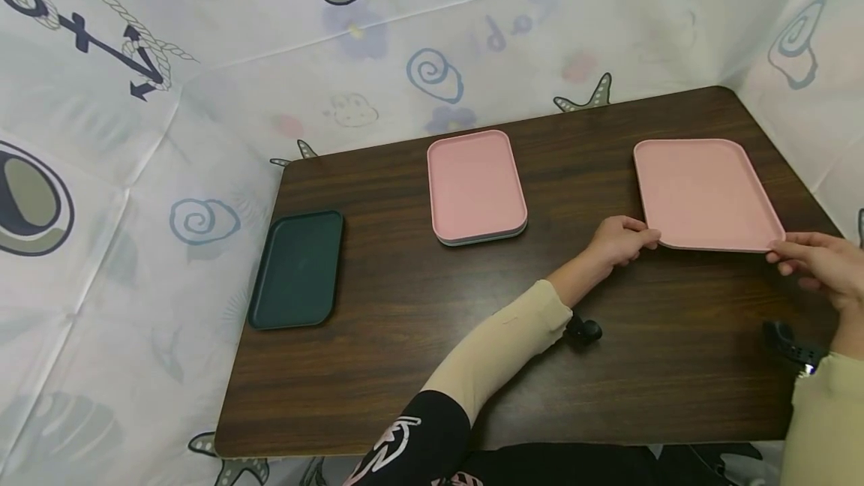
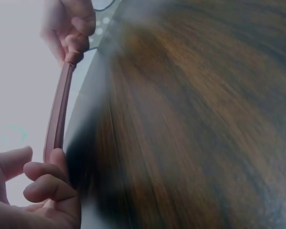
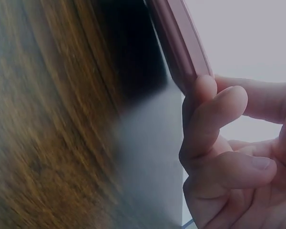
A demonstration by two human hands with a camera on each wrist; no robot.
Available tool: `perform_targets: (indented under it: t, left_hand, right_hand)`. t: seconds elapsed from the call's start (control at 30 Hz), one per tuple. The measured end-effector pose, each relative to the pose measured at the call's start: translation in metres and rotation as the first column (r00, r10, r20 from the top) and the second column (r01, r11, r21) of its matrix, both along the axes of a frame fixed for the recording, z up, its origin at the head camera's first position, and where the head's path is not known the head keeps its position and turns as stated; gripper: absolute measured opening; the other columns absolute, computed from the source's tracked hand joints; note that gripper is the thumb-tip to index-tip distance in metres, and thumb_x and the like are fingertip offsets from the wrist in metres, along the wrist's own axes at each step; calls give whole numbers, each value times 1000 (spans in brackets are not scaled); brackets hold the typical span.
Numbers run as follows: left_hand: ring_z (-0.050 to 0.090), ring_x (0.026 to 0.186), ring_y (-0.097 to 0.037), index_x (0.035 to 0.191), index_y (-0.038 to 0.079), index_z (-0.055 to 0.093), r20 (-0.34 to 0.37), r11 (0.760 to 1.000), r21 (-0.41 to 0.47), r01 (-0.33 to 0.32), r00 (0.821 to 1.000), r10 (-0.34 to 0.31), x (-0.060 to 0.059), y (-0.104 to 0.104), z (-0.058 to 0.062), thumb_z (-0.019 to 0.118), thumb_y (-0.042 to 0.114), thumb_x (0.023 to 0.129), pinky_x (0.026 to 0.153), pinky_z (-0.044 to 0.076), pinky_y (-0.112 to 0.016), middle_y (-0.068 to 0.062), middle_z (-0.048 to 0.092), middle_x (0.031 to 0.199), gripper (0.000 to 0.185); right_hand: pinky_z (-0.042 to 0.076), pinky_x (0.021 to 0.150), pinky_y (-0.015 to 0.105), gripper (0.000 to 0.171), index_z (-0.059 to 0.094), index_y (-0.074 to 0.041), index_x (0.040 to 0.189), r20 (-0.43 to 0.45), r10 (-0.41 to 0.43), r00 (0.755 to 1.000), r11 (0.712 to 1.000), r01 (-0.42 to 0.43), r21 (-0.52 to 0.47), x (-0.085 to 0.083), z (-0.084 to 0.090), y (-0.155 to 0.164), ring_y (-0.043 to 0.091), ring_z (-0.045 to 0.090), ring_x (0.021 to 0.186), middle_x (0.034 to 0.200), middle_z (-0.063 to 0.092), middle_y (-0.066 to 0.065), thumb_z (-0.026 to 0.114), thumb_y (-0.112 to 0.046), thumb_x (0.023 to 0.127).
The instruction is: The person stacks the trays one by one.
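Observation:
A large pink tray (image 1: 705, 193) lies at the right of the dark wooden table (image 1: 418, 336). My left hand (image 1: 621, 240) grips its near left corner, and my right hand (image 1: 813, 261) pinches its near right corner. In the left wrist view the tray's rim (image 2: 57, 119) runs edge-on between my left hand (image 2: 43, 191) below and my right hand (image 2: 69, 26) above. The right wrist view shows the rim (image 3: 181, 47) with my right hand (image 3: 219, 143) curled on its end. Whether the tray is lifted off the wood, I cannot tell.
A smaller pink tray (image 1: 476, 184) sits on a grey one at the table's middle back. A dark green tray (image 1: 297, 268) lies at the left edge. Patterned white sheets (image 1: 202, 96) wall in the table on the left, back and right.

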State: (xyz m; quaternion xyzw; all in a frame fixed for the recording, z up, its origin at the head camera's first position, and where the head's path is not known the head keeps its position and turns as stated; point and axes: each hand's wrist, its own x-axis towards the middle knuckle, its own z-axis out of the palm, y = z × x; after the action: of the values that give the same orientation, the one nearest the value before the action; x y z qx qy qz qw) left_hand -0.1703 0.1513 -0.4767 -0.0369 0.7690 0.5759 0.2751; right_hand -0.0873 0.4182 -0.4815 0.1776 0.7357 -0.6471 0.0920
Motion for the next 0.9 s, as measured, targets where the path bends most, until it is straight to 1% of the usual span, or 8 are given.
perform_targets:
  t: [0.3,0.37,0.43,0.47,0.57,0.7,0.8,0.9]
  left_hand:
    - [40,45,-6,87,15,58,-48,999,11,-33,998,34,-3,-10,-4,74,17,88,41,29,-21,5,65,61,16]
    - [45,49,-7,87,15,57,-78,999,22,-27,997,28,-2,-16,-4,74,16,88,43,32,-21,6,65,62,17]
    - [55,56,-13,88,13,57,-116,998,57,-13,993,20,-1,-25,-3,74,14,88,47,35,-20,4,67,64,16]
    - [60,62,-16,88,13,57,-137,998,69,-6,990,15,-1,-29,-2,74,13,88,50,36,-20,3,67,65,16]
    - [66,79,-31,89,10,57,-195,992,129,10,981,15,2,-45,0,74,10,88,54,38,-20,0,67,67,16]
    - [64,84,-43,90,7,57,-237,981,195,17,971,30,6,-67,6,74,7,87,53,39,-20,2,65,66,17]
    - [62,70,-33,92,6,57,-249,974,227,20,968,39,12,-88,13,73,7,87,53,39,-20,2,65,68,17]
    - [53,58,-16,94,5,56,-238,961,277,17,970,51,21,-112,21,72,5,87,52,39,-21,-2,67,72,17]
  right_hand:
    - [34,43,23,33,63,-37,81,-61,58,996,996,-54,75,-1,5,-9,5,56,56,70,65,-12,55,-11,100]
    - [34,44,23,23,62,-30,87,-57,81,995,993,-75,95,-3,8,-14,6,56,57,71,65,-11,55,-12,99]
    - [35,45,23,6,58,-18,97,-43,108,993,986,-101,133,-4,12,-20,6,55,58,72,64,-12,56,-13,100]
    - [36,46,23,2,54,-13,101,-35,123,992,982,-116,152,-5,14,-23,7,55,59,73,64,-12,56,-14,100]
    - [35,48,26,20,45,-3,108,-21,162,987,963,-154,219,-8,23,-34,7,55,59,74,64,-14,55,-18,100]
    - [27,48,32,21,44,-6,109,-29,190,981,959,-179,217,-9,34,-51,10,53,59,75,66,-13,56,-21,100]
    - [23,49,36,20,44,-9,110,-46,219,975,963,-208,173,-9,40,-63,10,53,60,78,68,-11,57,-20,100]
    - [24,49,37,20,45,-10,112,-55,261,964,956,-250,152,-9,46,-76,11,54,63,81,69,-10,57,-20,100]
